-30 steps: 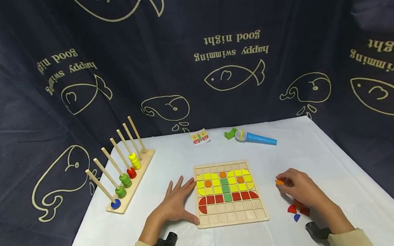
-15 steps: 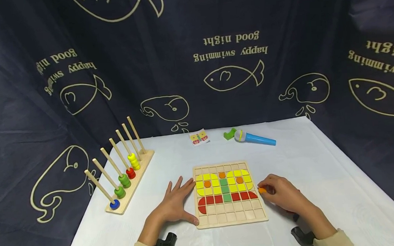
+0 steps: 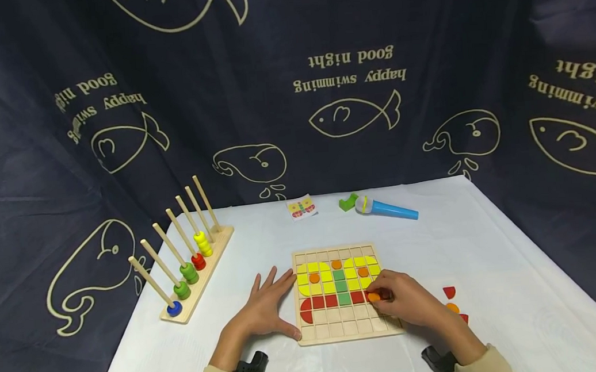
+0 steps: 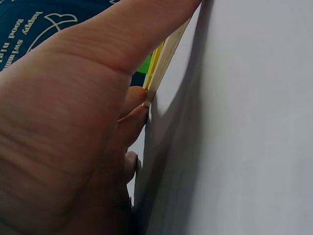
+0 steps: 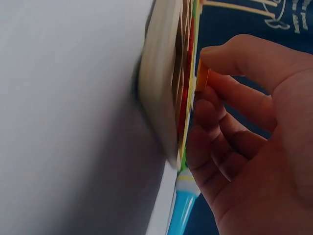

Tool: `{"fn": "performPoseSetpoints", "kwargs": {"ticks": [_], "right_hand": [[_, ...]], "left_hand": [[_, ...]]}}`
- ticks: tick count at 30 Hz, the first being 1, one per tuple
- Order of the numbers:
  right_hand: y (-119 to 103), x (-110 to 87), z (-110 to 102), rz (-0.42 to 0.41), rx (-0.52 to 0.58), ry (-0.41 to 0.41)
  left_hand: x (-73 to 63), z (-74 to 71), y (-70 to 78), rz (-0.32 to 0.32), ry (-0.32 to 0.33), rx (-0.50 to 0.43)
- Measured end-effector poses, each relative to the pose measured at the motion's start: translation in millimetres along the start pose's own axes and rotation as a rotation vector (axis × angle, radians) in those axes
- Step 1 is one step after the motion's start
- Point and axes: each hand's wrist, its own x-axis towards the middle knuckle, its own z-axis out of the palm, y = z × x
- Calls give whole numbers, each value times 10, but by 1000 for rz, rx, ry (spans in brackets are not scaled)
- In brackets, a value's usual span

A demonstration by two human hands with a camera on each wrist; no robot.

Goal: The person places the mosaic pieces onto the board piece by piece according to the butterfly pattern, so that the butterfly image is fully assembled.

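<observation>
A wooden grid board (image 3: 334, 329) lies on the white table, bearing yellow, red, green and orange flat pieces in a butterfly-like pattern. My left hand (image 3: 266, 308) rests beside it with fingers spread, thumb and fingertips touching its left edge. Over the board's right part, my right hand (image 3: 408, 299) pinches an orange disc (image 5: 201, 76) between thumb and finger, just above the red row. That hand hides the board's right edge and some cells. In the left wrist view, the thumb and fingertips meet the board's wooden side (image 4: 168, 51).
Loose pieces lie right of the board: a red quarter piece (image 3: 449, 293), an orange disc (image 3: 452, 308) and another red piece (image 3: 464, 318). A peg abacus (image 3: 203, 282) stands left. Behind are a pattern card (image 3: 302, 207), a green block (image 3: 348, 202) and a toy microphone (image 3: 393, 210).
My right hand has carried the orange disc leftward from beside the loose pieces to over the board, uncovering some of those pieces. My left hand has stayed at the board's left edge.
</observation>
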Motion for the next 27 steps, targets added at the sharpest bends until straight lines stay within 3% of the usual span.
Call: {"fn": "performPoseSetpoints", "kwargs": {"ticks": [12, 27], "right_hand": [[-282, 163, 257, -128, -47, -25], [-600, 300, 496, -181, -59, -50]], "left_hand": [[1, 30, 0, -9, 1, -4], [-9, -8, 16, 3, 3, 4]]}}
